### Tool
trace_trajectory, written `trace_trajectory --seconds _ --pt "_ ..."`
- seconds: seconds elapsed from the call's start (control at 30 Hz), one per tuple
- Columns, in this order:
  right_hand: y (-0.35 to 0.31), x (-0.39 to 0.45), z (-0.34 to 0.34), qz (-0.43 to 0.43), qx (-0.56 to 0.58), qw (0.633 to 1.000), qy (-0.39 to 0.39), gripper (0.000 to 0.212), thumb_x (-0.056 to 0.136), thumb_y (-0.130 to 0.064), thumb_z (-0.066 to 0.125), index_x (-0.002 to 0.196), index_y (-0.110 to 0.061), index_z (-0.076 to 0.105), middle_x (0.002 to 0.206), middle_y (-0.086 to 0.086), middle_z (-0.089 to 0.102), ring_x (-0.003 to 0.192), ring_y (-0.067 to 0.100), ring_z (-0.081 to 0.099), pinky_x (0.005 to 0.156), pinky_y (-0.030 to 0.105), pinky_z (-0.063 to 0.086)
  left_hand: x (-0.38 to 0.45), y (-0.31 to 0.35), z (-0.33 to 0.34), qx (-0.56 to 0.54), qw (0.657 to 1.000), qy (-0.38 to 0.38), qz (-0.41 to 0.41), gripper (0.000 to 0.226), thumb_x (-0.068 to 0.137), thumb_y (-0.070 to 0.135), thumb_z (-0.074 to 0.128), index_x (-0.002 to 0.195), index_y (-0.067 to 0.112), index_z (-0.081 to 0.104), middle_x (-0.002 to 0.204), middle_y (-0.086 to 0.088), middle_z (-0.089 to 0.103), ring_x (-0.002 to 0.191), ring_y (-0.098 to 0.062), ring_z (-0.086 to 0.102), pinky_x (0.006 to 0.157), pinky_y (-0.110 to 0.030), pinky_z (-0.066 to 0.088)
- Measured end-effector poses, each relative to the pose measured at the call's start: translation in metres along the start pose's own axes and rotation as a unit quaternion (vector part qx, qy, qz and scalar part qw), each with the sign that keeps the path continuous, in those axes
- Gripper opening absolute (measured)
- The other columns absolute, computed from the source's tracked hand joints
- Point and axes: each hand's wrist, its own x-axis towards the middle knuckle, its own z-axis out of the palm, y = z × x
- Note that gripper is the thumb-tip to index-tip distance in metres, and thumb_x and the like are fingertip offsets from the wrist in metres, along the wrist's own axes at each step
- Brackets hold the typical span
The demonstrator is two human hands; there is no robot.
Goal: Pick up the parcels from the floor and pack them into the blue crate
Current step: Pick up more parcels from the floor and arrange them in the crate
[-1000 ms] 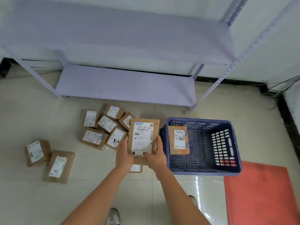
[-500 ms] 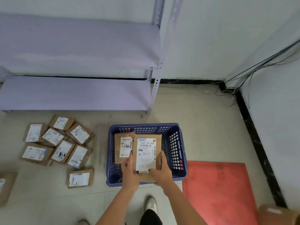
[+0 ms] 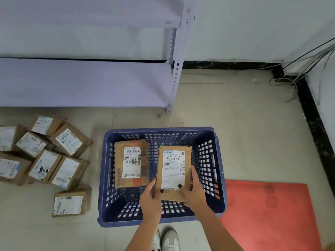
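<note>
I see a flat brown cardboard parcel (image 3: pixel 174 171), white label up, over the right half of the perforated blue plastic crate (image 3: pixel 220 171). Left hand (image 3: pixel 150 198) and right hand (image 3: pixel 194 192) grip its near end, thumbs on top. Second boxy parcel (image 3: pixel 131 163) lies inside at the crate's left.

Pale tiled floor (image 3: pixel 244 142), loaded with goods.
A blue perforated plastic crate (image 3: pixel 220 171), brown cardboard labelled parcels (image 3: pixel 47 156) at left and a red flat mat (image 3: pixel 272 214) are carried.

Blue slotted crate (image 3: pixel 218 171), brown parcels (image 3: pixel 68 141) with white labels, red mat (image 3: pixel 272 214), lilac shelves (image 3: pixel 87 82).
</note>
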Motion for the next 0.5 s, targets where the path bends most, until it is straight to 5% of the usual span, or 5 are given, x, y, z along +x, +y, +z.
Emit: trace_trajectory --seconds 0.17,0.33,0.43,0.5 --pt "0.041 0.076 0.025 0.011 -0.011 1.0 -0.004 0.083 0.088 -0.005 0.057 0.144 -0.046 0.011 0.12 0.009 0.05 0.103 0.028 0.055 0.083 0.05 0.054 0.05 -0.048 0.045 -0.061 0.992 0.106 -0.037 0.045 0.082 -0.009 0.058 0.121 0.013 0.061 0.119 -0.004 0.062 0.11 -0.022 0.058 0.095 -0.033 0.048" --pt "0.078 0.132 0.05 -0.013 -0.057 0.998 -0.029 0.081 0.087 -0.004 0.055 0.145 -0.042 0.012 0.126 0.006 0.047 0.108 0.024 0.053 0.088 0.046 0.052 0.093 -0.102 0.08 -0.176 0.957 0.196 -0.122 0.042 0.081 -0.011 0.059 0.116 0.011 0.065 0.104 -0.007 0.062 0.075 -0.005 0.056 0.072 -0.018 0.047" --pt "0.091 0.163 0.063 -0.039 -0.078 0.995 -0.043 0.076 0.088 -0.009 0.056 0.145 -0.042 0.017 0.133 0.005 0.044 0.114 0.02 0.05 0.09 0.037 0.049 0.116 -0.129 0.091 -0.292 0.913 0.215 -0.188 0.041 0.08 -0.011 0.061 0.116 0.008 0.064 0.106 -0.009 0.065 0.084 -0.011 0.061 0.087 -0.027 0.048" --pt "0.094 0.18 0.072 -0.047 -0.089 0.994 -0.05 0.074 0.089 -0.013 0.056 0.144 -0.044 0.019 0.134 0.003 0.044 0.115 0.02 0.05 0.082 0.03 0.049 0.13 -0.14 0.094 -0.363 0.871 0.237 -0.23 0.039 0.078 -0.009 0.063 0.114 0.007 0.061 0.113 -0.01 0.065 0.095 -0.016 0.062 0.082 -0.025 0.047"
